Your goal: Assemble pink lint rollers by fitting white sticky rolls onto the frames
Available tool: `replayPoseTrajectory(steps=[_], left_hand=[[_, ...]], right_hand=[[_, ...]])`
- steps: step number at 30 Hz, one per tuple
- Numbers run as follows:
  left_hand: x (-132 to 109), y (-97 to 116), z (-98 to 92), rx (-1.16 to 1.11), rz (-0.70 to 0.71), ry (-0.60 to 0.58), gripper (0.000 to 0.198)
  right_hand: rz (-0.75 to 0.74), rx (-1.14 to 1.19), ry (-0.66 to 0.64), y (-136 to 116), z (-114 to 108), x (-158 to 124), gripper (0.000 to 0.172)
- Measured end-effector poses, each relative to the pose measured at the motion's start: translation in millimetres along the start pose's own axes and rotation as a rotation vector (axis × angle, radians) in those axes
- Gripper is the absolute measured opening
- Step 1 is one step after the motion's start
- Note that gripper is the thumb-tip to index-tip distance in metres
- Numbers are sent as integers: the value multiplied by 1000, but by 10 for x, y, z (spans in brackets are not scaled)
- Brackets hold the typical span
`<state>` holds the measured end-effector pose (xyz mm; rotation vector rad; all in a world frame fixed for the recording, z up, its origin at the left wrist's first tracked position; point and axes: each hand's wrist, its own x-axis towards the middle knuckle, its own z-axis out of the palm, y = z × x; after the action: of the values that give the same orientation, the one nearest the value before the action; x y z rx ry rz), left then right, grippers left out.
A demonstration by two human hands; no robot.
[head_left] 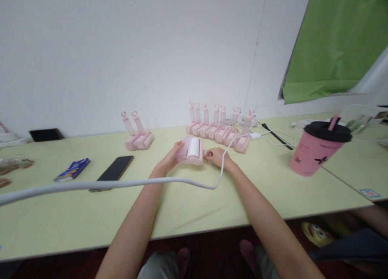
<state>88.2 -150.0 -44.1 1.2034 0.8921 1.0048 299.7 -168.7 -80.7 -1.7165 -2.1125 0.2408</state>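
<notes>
A pink lint roller (191, 150) with a white roll lies on the pale green table (188, 206), held between both hands. My left hand (171, 158) wraps around its pink cover on the left side. My right hand (217, 156) pinches its handle end on the right, fingers closed. Behind it stands a row of several pink lint rollers (221, 127), handles up. A separate pair of pink rollers (138, 134) stands further left.
A white cable (121, 184) runs across the view from the left to a plug near the row. A black phone (115, 168) and a blue packet (72, 169) lie at left. A pink lidded cup (318, 149) stands at right. Another person's leg shows at the bottom right.
</notes>
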Motion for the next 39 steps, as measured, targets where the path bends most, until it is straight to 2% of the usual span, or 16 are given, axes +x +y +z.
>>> replayPoseTrajectory(steps=[4,8,16,21,24,29,33,36,39], left_hand=[[-18,1,-59,99,-102,-26,44],[-17,13,-112,157,-138,-30,43],[-60,78,-68,152,-168,45,43],[-60,21,-2,187,-159,81,44],[-46,-27,70,202,-143,93,44],[-21,-108,257,360,-194,218,53],[6,-164,321,273,-208,223,57],[18,-179,326,238,-196,250,59],[8,-155,309,249,-118,280,57]], right_hand=[[-9,102,-120,55,16,42,43],[3,130,-164,99,24,65,46],[16,49,-116,-39,-19,-10,49],[19,-30,-126,-135,-30,-41,39],[28,-86,-126,-160,-49,-72,33],[-8,-173,-112,-188,-54,-116,31],[15,-194,-120,-183,-34,-109,33],[16,-213,-71,-177,-31,-106,29],[-6,-250,10,-194,-59,-118,26]])
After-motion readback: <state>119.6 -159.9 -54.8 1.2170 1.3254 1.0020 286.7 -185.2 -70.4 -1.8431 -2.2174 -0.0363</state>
